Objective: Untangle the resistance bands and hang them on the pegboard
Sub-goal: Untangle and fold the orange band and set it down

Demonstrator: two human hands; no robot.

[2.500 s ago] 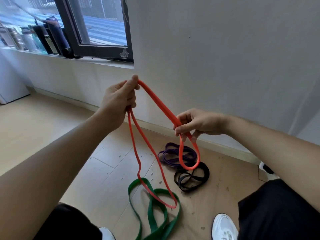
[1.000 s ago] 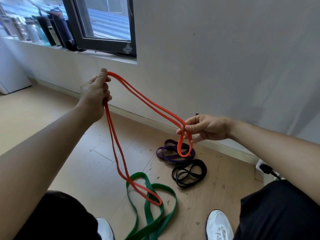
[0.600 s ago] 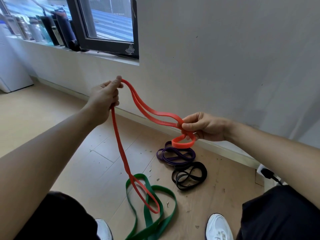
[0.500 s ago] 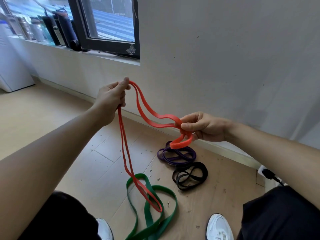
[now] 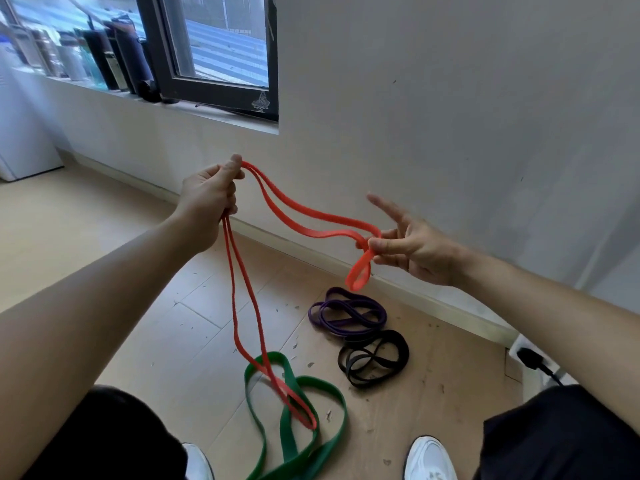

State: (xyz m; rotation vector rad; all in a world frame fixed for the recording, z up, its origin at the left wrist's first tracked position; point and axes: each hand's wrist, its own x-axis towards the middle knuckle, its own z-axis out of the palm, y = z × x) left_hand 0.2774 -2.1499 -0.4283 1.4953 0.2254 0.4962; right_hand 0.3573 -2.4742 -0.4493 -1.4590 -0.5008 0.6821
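Left hand (image 5: 207,199) fisted, right hand (image 5: 412,252) pinching.

My forearms (image 5: 104,299) bare. Black fabric (image 5: 561,438) over both thighs. White footwear: left shoe (image 5: 198,463) mostly hidden by leg, right shoe (image 5: 428,458) rounded toe, greyish marks.

A dark-framed window (image 5: 221,46) is set in the pale grey wall (image 5: 450,98), with a small white sticker (image 5: 261,102) at its lower right corner. Along the sill (image 5: 225,121) to the left stands a row of bottles (image 5: 114,57), some dark, some clear. A white cabinet or appliance (image 5: 20,133) fills the far left edge. A cream baseboard (image 5: 433,303) runs where the wall meets the light wooden floor (image 5: 86,237), which is scattered with small bits of debris (image 5: 294,344). At the right, a black plug (image 5: 530,358) sits in a white socket block (image 5: 516,342). 2 white shoes (image 5: 429,459) show at the bottom, below black clothing (image 5: 561,438) over the knees
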